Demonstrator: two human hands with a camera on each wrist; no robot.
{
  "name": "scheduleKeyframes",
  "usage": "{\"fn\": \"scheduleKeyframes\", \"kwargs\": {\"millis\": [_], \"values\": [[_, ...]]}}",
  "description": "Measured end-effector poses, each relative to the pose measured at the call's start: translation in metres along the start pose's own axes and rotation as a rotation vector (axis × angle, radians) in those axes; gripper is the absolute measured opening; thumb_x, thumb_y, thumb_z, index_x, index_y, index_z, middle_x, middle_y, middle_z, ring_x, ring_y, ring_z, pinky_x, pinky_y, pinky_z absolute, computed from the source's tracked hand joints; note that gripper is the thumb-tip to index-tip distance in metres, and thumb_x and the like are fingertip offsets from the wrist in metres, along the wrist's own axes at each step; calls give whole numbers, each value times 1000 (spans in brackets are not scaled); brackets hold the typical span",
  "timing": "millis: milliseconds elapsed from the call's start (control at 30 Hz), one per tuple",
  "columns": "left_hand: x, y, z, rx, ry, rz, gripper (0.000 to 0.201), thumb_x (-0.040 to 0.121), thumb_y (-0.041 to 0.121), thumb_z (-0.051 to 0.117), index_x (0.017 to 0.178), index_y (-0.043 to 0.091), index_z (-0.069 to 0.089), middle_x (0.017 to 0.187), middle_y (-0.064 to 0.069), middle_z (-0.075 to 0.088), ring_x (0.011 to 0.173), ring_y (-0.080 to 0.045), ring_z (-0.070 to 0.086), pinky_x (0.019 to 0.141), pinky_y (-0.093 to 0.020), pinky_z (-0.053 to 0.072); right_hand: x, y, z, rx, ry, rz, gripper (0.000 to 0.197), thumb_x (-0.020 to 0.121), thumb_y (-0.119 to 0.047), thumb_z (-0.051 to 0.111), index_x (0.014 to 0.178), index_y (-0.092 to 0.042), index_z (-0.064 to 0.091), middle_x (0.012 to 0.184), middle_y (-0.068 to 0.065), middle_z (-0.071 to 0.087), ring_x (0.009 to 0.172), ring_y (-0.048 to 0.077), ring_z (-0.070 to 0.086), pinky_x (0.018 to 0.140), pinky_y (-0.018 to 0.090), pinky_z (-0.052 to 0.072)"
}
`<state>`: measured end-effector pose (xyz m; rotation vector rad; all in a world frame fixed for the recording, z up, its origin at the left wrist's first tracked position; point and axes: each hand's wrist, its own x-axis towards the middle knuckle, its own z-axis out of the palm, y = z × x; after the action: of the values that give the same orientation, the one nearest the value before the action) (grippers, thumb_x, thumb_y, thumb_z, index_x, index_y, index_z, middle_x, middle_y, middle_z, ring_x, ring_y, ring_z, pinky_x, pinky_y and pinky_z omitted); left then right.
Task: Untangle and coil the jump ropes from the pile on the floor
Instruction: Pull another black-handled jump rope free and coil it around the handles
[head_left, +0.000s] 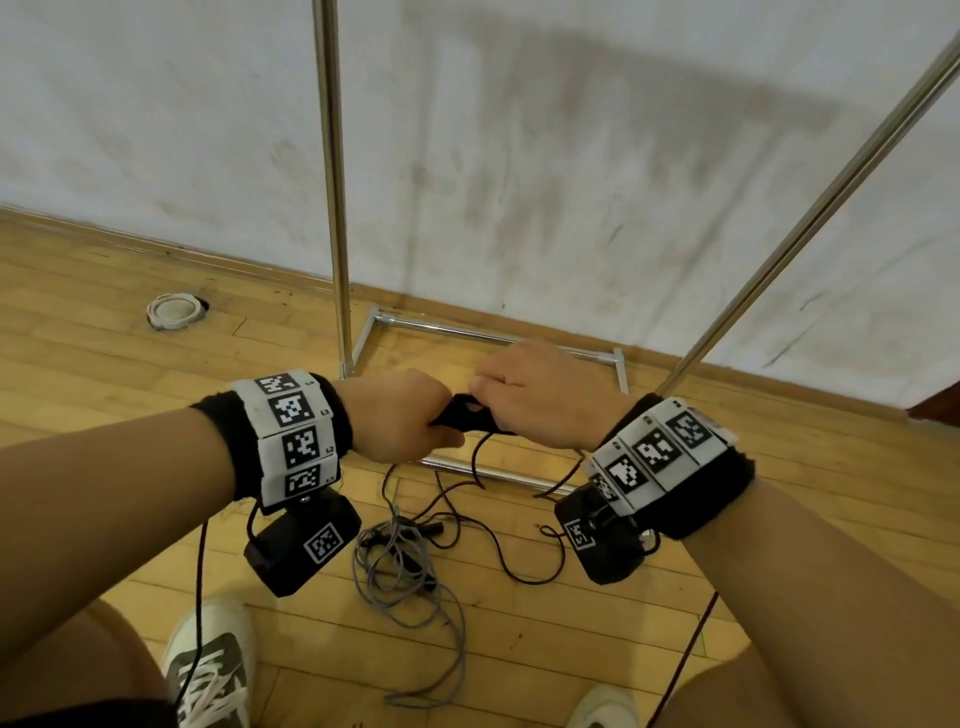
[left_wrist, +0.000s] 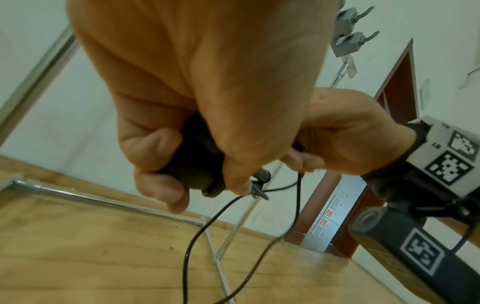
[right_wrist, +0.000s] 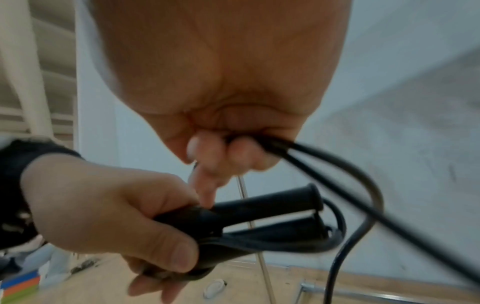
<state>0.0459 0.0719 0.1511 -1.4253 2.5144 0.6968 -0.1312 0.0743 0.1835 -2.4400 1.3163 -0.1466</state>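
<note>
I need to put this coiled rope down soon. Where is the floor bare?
Bare boards lie left, between the round floor fitting and the left hand. Crowded: the grey rope and dark rope tangle between the shoes.

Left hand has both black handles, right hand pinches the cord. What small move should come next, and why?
Probably the right hand wraps its pinched black cord around the handles gripped by the left hand: slack trails to the floor, uncoiled.

black rope handles held up, grey rope tangled on floor
</note>
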Motion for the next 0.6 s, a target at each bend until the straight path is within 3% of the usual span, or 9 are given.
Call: {"fn": "scheduleKeyframes", "kwargs": {"millis": [67,167,233,300,400,467,533,600], "values": [[0,-1,-3,22,97,-16,32,100,41,48,84,15,56,68,0,57,53,-13,49,50,-25,36,-3,0,-1,213,-63,80,29,99,-22,46,76,-22,64,64,-3,69,55,7,66,62,31,56],[-2,-1,-10,-26,267,5,30,99,40,49,76,21,52,67,2,57,55,-9,51,48,-23,33,-7,-1,-1,600,-81,170,10,98,-18,56,96,-15,65,73,2,75,66,14,72,62,28,58],[-5,0,-14,-12,350,9,29,99,37,49,73,24,49,66,4,56,53,-6,50,45,-19,30,-8,0,0,763,-65,190,8,96,-17,60,100,-11,63,78,6,76,69,17,73,61,27,57],[-6,2,-16,22,413,-24,28,99,32,48,72,26,44,65,6,54,51,-4,48,40,-14,27,-7,0,3,810,-33,210,13,94,-19,64,103,-10,63,79,6,76,69,17,73,60,26,55],[-4,4,-22,-7,463,-50,30,98,25,48,69,27,41,64,6,52,50,-6,47,41,-18,27,-5,0,10,724,94,211,16,91,-27,68,100,-15,64,71,0,74,61,8,67,59,26,51],[-4,5,-27,-54,485,-34,31,97,22,48,68,27,41,63,6,52,48,-7,47,39,-16,28,-4,-1,15,688,197,203,14,91,-32,67,94,-19,66,62,-8,67,56,2,58,60,24,45],[-4,5,-31,-106,503,-21,29,96,22,50,69,27,44,60,5,53,46,-9,48,38,-16,32,-3,-3,18,717,268,176,13,92,-32,65,91,-20,69,58,-12,61,56,3,54,59,26,45],[-4,4,-34,-155,488,-21,23,97,26,50,73,22,51,60,2,56,48,-14,51,44,-25,39,-4,-3,18,760,290,168,12,92,-30,65,93,-19,71,61,-11,61,56,3,54,56,25,47]]}}
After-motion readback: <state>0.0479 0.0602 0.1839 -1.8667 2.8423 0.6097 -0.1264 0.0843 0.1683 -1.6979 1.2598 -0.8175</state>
